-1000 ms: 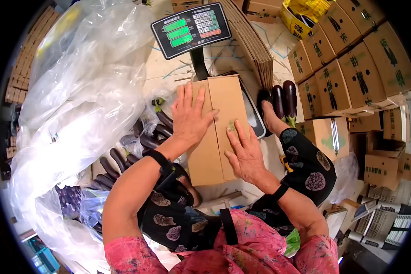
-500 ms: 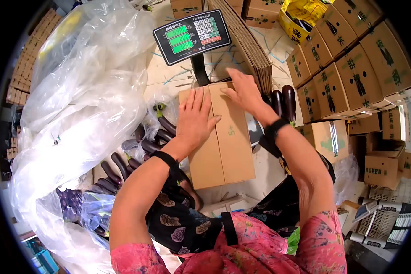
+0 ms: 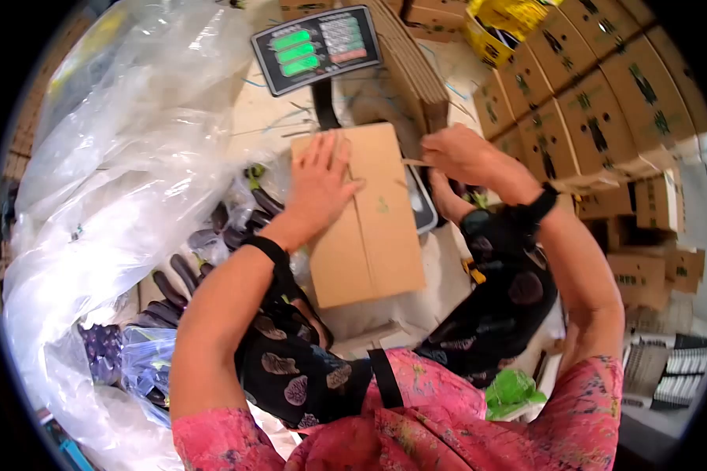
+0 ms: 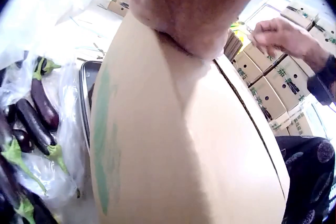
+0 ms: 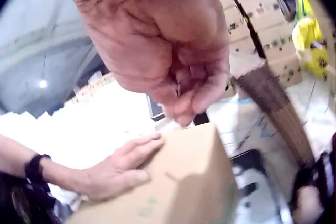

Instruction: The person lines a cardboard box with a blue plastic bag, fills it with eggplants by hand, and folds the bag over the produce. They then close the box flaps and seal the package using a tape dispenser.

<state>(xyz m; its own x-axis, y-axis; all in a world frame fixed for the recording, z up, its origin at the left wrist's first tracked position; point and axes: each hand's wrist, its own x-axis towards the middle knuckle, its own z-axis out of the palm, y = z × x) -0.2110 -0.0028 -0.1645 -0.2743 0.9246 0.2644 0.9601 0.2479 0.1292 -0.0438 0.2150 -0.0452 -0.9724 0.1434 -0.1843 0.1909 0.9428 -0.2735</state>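
Note:
A closed cardboard box [image 3: 385, 228] with a small green mark lies on the platform scale [image 3: 426, 206]. My left hand [image 3: 318, 180] rests flat on its top at the far left, fingers straight and spread; the right wrist view shows this left hand [image 5: 118, 169] pressing the same face. Off the box's far right edge, my right hand [image 3: 467, 161] has its fingers curled together. A thin pale strip [image 3: 415, 162] sticks out from its fingertips toward the box; what it is I cannot tell. In the left wrist view the right hand [image 4: 283, 37] is raised beside the box.
The scale's display [image 3: 316, 49] stands behind the box. Dark eggplants [image 3: 184, 275] and clear plastic sheeting [image 3: 126, 204] lie to the left. Flattened cardboard [image 3: 408, 63] stands at the back. Stacked printed boxes [image 3: 597, 118] and a yellow bag [image 3: 503, 27] fill the right side.
The right hand has left the box top, passing over its far end and then out to the right, its fingers now curled. The left hand has stayed flat on the box.

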